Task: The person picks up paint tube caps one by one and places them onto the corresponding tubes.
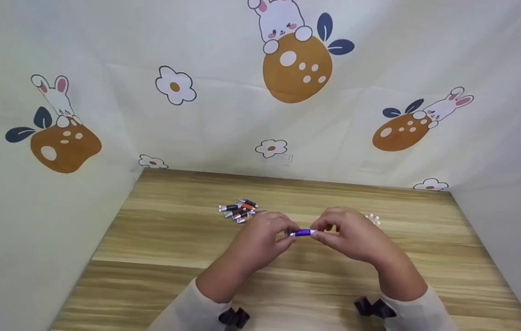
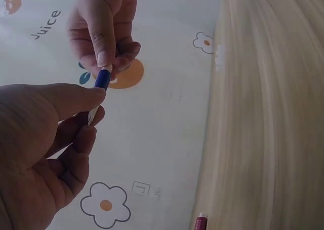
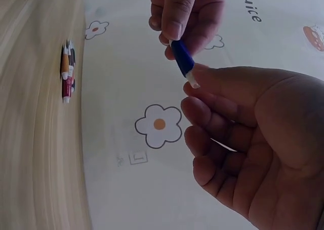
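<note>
Between my two hands, above the table, is a small blue-violet paint tube (image 1: 302,233) with a white tip. My left hand (image 1: 260,239) pinches its flat silver end between thumb and fingers. At the white tip (image 3: 192,80), the thumb and forefinger of my right hand (image 1: 359,236) grip the tube, and the other right fingers curl loosely. Seen from the left wrist, the blue tube body (image 2: 103,79) slants between both thumbs. My fingers partly cover both ends, so I cannot tell whether the tip bears a cap.
A pile of small paint tubes (image 1: 242,212), in dark, orange and red colours, lies beyond my left hand. Several small white pieces (image 1: 374,219) lie behind my right hand. The wooden table (image 1: 173,243) meets printed cloth walls (image 1: 223,124) at the back and sides.
</note>
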Motion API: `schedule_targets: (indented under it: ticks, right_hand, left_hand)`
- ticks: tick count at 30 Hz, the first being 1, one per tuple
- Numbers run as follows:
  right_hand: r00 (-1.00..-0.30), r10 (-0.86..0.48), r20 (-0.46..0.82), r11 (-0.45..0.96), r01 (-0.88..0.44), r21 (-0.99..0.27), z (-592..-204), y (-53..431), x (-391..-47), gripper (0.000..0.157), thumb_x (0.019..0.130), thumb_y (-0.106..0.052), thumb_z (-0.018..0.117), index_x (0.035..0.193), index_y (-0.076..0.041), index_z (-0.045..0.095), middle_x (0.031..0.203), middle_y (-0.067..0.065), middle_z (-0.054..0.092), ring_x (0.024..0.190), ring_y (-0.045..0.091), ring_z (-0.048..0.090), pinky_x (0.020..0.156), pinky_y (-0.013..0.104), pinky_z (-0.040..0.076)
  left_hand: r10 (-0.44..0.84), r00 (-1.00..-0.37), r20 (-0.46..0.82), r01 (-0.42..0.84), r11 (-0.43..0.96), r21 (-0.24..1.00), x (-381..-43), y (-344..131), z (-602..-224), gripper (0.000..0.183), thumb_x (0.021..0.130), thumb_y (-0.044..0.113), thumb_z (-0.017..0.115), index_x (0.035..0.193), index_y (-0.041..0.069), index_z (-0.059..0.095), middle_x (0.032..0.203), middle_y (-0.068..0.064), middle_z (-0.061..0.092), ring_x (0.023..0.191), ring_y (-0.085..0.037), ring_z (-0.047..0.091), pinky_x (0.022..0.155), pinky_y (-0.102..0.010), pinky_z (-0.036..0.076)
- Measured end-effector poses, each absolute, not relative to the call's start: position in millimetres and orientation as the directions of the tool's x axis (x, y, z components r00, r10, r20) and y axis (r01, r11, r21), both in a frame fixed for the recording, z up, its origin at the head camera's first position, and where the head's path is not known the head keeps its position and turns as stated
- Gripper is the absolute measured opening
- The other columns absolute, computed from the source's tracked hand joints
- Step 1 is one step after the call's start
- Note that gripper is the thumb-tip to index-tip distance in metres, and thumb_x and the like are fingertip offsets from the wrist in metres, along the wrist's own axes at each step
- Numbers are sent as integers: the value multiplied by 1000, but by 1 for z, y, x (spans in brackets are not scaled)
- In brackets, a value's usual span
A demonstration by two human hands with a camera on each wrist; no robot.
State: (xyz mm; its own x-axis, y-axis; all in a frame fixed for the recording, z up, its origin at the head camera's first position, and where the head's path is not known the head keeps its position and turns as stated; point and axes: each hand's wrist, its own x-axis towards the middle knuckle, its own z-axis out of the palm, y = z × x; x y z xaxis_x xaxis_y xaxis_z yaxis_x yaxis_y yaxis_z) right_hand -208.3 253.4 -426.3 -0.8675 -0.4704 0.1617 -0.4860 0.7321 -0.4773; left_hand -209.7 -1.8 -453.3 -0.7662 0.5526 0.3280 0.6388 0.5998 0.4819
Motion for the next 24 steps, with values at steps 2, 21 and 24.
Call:
schedule_targets:
  ticks: [2, 21, 24]
  right_hand:
    - [-881, -445, 161, 732, -461, -502, -426, 259, -211, 13, 100, -35, 77, 107, -26, 81, 96, -15, 73, 90, 5, 65, 79, 34, 58]
    - [-989, -98, 112, 787, -146, -600, -455, 332, -260, 45, 100, -50, 73, 129, -15, 76, 130, 9, 75, 117, 29, 67, 96, 45, 54]
    - [-993, -62, 103, 774, -113, -623, -466, 345, -268, 46, 101, -47, 74, 133, -14, 73, 132, 11, 74, 121, 31, 66, 98, 46, 53]
  left_hand:
    - [579, -764, 285, 633, 590, 501, -212, -1, -456, 17, 98, 26, 80, 114, 23, 82, 112, 9, 81, 106, -7, 73, 99, -31, 59]
    - [755, -655, 37, 656, 543, 524, -220, 10, -497, 11, 91, 20, 86, 102, 22, 84, 98, 11, 78, 89, -2, 65, 82, -18, 53]
    - [766, -643, -9, 645, 548, 532, -220, 9, -501, 13, 89, 18, 86, 101, 23, 83, 95, 11, 74, 86, -1, 60, 79, -17, 51]
